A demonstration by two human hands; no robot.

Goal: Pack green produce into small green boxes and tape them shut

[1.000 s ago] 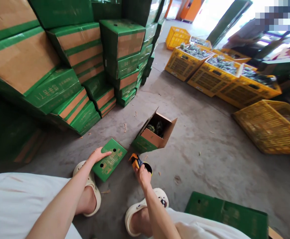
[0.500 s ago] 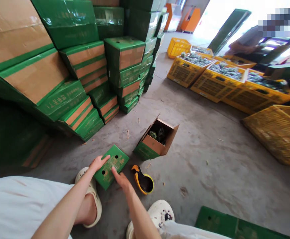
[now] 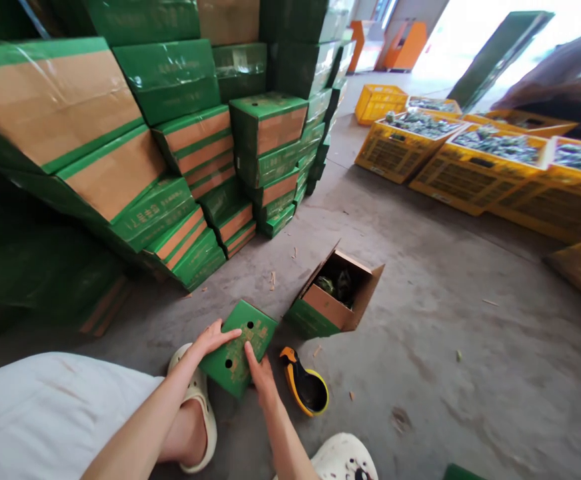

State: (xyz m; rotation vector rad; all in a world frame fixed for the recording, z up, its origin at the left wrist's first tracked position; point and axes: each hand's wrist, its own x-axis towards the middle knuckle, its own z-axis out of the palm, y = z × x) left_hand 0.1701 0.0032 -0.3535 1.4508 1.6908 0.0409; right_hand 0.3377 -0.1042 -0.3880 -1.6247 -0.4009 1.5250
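Note:
A small green cardboard box with two round holes in its top is between my hands, beside my left shoe. My left hand grips its left side, fingers stretched onto the top. On the opposite side, my right hand holds the box with the thumb on top; its other fingers are partly hidden. Just right of that hand lies an orange and black tape dispenser on the floor. Beyond it stands an open green carton, flaps up, with dark green, wrapped-looking items inside that I cannot make out clearly.
Stacked green and brown cartons rise along the left. Yellow crates full of greyish-green items stand at the far right, with a person behind them. Scraps lie on the concrete floor. A white clog is near the bottom.
The view has swung, so the scene sits farther right and slightly lower. My right hand has shifted closer around the box's right side. Both hands stay on the box.

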